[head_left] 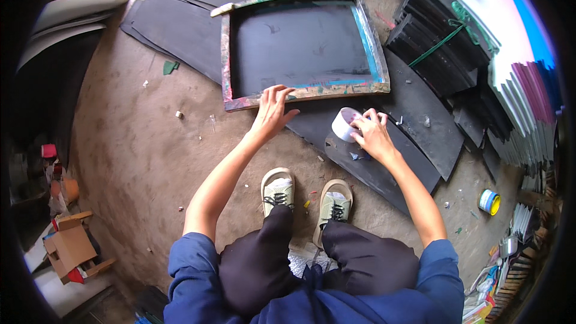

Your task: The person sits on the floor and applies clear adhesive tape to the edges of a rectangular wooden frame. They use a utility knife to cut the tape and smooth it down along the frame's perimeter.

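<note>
Head view shows me a paint-smeared frame [324, 91] lying on black sheets [180, 33] at the far side of the floor. I see the left hand [272, 115] half open, fingers loosely spread over the frame's near rail; I can't tell whether they press on it. Its right counterpart, the right hand [376, 137], curls thumb and fingers at the rim of a white roll [342, 126], just near of the frame's right half. Far right, I see a green-tied dark stack [441, 60].
</note>
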`<move>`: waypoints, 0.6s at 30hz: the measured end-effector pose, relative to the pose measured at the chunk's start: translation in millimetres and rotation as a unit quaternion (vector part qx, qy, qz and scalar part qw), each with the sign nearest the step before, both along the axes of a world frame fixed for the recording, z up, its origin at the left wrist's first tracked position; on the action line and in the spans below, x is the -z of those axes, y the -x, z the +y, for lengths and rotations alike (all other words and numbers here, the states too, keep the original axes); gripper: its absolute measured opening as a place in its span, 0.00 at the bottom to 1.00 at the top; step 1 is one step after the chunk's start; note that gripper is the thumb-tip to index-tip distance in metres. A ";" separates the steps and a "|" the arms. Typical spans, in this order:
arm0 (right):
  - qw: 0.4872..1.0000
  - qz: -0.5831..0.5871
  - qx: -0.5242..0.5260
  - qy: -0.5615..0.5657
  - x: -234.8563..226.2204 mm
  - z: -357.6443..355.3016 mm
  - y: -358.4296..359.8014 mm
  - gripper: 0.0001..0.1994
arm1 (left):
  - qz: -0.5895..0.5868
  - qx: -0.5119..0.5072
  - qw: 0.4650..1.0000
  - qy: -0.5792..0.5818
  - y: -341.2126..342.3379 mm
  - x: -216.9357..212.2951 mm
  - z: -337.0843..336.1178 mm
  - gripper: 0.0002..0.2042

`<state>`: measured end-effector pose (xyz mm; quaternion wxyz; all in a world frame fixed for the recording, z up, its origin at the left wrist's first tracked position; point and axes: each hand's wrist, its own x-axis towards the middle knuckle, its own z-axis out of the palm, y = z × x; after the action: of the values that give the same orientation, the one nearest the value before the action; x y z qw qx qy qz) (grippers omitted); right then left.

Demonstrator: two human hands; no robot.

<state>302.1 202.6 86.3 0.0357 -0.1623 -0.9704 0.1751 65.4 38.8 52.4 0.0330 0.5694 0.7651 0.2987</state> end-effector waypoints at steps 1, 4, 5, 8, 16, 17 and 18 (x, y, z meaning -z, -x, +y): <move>1.000 0.011 -0.010 0.023 -18.4 -0.9 3.1 0.13 | -0.029 0.039 0.999 -0.015 -2.0 -18.6 -3.0 0.29; 0.996 0.004 -0.056 0.070 -91.5 -8.3 7.3 0.13 | -0.048 0.162 0.984 -0.049 -20.2 -98.2 -9.5 0.35; 0.996 0.020 -0.075 0.039 -119.7 -11.7 7.8 0.12 | -0.045 0.201 0.977 -0.056 -27.4 -131.1 -11.3 0.35; 0.988 0.083 -0.117 -0.052 -205.2 -38.0 11.7 0.10 | 0.024 0.250 0.965 -0.072 -43.4 -207.3 -29.4 0.25; 0.938 0.320 -0.089 0.101 -308.9 -79.1 -9.8 0.46 | -0.204 0.178 0.935 -0.230 -68.0 -284.9 -75.3 0.16; 0.942 0.299 -0.094 0.123 -306.1 -75.0 -13.4 0.49 | -0.272 0.189 0.914 -0.234 -72.6 -290.2 -76.8 0.15; 0.945 0.276 -0.098 0.148 -297.6 -70.4 -14.1 0.52 | -0.340 0.198 0.889 -0.234 -77.9 -295.8 -78.1 0.14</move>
<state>316.1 132.3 383.9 0.2604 -0.0154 -0.8970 0.3569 143.3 -39.3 348.2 0.2149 0.5637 0.4866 0.6318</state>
